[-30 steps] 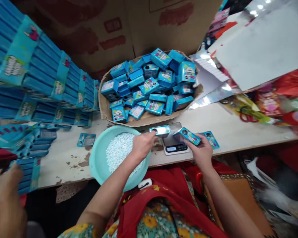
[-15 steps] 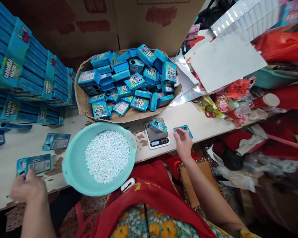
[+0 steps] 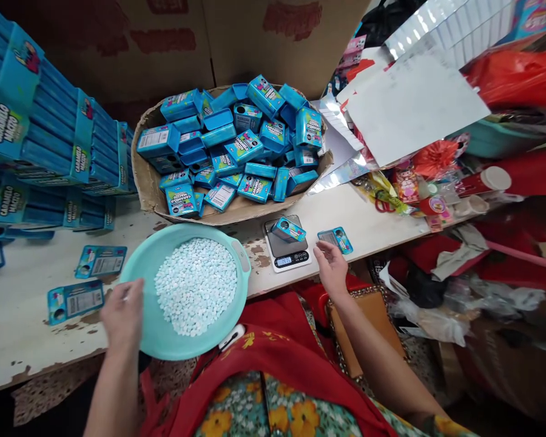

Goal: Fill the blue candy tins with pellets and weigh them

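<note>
My left hand (image 3: 122,312), smeared by motion, is over the left rim of a turquoise plastic bowl (image 3: 157,347). What its fingers do is unclear. Small pale candies (image 3: 198,285) lie heaped in the bowl. My right hand (image 3: 332,270) is open, fingers loosely curved and apart, just right of a small digital scale (image 3: 292,260). A blue tin (image 3: 289,230) rests tilted on the scale's platform. Just beyond my right fingertips lies a flat blue piece with a round dark hole (image 3: 341,238). Two similar flat blue pieces, one nearer (image 3: 76,301) and one farther (image 3: 101,261), lie left of the bowl.
Behind the bowl, a cut cardboard box (image 3: 182,220) holds many blue tins. Blue display packs (image 3: 50,139) are stacked at the left. White paper (image 3: 416,112), wrappers and a red cup (image 3: 482,181) crowd the right side. A brown stool (image 3: 364,321) stands below the table edge.
My left hand has moved right, from the nearer flat blue piece to the bowl's rim; that piece has shifted right. My right hand has drawn slightly back from the flat piece. The scale's digits differ.
</note>
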Demonstrator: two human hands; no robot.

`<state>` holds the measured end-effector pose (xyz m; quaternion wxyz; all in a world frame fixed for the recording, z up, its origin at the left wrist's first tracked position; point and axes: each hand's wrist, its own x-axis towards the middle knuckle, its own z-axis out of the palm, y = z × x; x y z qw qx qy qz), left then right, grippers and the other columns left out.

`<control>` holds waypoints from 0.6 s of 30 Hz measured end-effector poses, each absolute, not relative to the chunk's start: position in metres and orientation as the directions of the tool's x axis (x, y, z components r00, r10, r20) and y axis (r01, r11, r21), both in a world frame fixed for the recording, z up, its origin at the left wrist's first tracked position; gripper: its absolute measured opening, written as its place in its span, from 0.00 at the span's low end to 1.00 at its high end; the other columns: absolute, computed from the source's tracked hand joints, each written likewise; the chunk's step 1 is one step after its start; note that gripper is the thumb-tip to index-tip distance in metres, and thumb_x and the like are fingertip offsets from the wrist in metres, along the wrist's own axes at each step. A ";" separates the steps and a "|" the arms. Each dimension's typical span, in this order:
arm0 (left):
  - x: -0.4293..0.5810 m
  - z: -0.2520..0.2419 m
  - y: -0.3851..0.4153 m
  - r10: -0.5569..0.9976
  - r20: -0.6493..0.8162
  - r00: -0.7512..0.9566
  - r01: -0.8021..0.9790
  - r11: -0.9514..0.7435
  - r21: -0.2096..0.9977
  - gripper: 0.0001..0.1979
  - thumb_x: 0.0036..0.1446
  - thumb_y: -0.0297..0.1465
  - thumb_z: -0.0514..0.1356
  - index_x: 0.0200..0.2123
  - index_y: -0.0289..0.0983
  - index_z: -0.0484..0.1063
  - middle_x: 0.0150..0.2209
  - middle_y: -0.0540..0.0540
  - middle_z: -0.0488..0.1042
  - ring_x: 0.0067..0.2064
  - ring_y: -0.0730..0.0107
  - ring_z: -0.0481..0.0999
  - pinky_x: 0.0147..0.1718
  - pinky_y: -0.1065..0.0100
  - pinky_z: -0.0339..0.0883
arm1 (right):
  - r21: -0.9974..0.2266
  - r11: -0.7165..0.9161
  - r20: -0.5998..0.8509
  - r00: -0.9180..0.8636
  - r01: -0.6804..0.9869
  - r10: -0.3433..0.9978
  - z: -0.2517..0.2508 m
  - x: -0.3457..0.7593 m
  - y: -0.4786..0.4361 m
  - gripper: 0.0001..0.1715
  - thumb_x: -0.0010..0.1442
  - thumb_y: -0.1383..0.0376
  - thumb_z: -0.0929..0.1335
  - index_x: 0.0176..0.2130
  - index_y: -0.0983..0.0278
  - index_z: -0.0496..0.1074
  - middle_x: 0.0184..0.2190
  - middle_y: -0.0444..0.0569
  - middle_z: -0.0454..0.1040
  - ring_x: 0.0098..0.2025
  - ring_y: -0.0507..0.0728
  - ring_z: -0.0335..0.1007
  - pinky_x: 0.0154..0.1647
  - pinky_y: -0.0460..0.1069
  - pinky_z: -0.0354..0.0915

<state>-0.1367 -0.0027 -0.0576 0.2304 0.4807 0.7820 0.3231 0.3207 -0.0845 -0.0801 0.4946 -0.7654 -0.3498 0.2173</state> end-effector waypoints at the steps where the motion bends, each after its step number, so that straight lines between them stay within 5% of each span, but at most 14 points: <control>1: -0.116 -0.056 -0.002 0.932 -0.105 -0.347 0.652 0.320 0.687 0.15 0.51 0.44 0.59 0.30 0.37 0.72 0.28 0.49 0.72 0.30 0.66 0.68 0.29 0.67 0.61 | -0.913 -0.257 0.016 0.660 0.316 0.752 -0.081 0.319 -0.081 0.20 0.55 0.54 0.69 0.43 0.64 0.71 0.42 0.54 0.74 0.42 0.58 0.71 0.46 0.57 0.68; 5: -0.056 -0.056 -0.007 0.972 -0.233 0.007 0.776 0.142 0.614 0.14 0.55 0.44 0.55 0.29 0.40 0.70 0.25 0.50 0.71 0.25 0.69 0.67 0.28 0.69 0.56 | -0.931 -0.209 0.030 0.637 0.298 0.771 -0.079 0.313 -0.065 0.20 0.55 0.55 0.69 0.44 0.64 0.71 0.42 0.53 0.74 0.43 0.58 0.71 0.47 0.57 0.68; 10: -0.040 -0.070 -0.022 0.937 -0.332 0.105 0.721 0.159 0.675 0.10 0.52 0.40 0.59 0.27 0.40 0.69 0.27 0.49 0.71 0.28 0.68 0.67 0.28 0.70 0.55 | -0.920 -0.163 0.074 0.566 0.357 0.821 -0.080 0.305 -0.040 0.29 0.50 0.55 0.73 0.49 0.63 0.68 0.47 0.54 0.72 0.48 0.60 0.68 0.47 0.56 0.67; 12: -0.043 -0.072 -0.023 0.872 -0.487 0.043 0.534 0.392 0.749 0.11 0.49 0.40 0.62 0.25 0.38 0.68 0.23 0.50 0.67 0.23 0.72 0.63 0.22 0.72 0.52 | -0.909 -0.178 0.052 0.526 0.377 0.849 -0.079 0.300 -0.030 0.30 0.47 0.55 0.74 0.47 0.63 0.69 0.44 0.52 0.73 0.46 0.59 0.69 0.47 0.56 0.67; 15: -0.044 -0.064 -0.019 0.715 -0.698 0.036 -0.047 0.699 0.713 0.15 0.47 0.41 0.64 0.26 0.37 0.66 0.18 0.54 0.59 0.18 0.78 0.56 0.16 0.74 0.46 | -0.905 -0.162 0.060 0.494 0.394 0.867 -0.060 0.288 -0.022 0.24 0.49 0.54 0.73 0.43 0.63 0.71 0.36 0.48 0.74 0.38 0.58 0.70 0.44 0.55 0.67; 18: -0.036 -0.036 -0.007 0.710 -0.701 0.072 -0.479 0.641 0.600 0.17 0.49 0.41 0.63 0.22 0.36 0.62 0.16 0.55 0.57 0.17 0.80 0.57 0.15 0.76 0.49 | -0.889 -0.035 0.167 0.395 0.457 0.904 -0.023 0.263 -0.023 0.22 0.51 0.55 0.73 0.43 0.61 0.71 0.38 0.48 0.73 0.39 0.58 0.70 0.44 0.54 0.67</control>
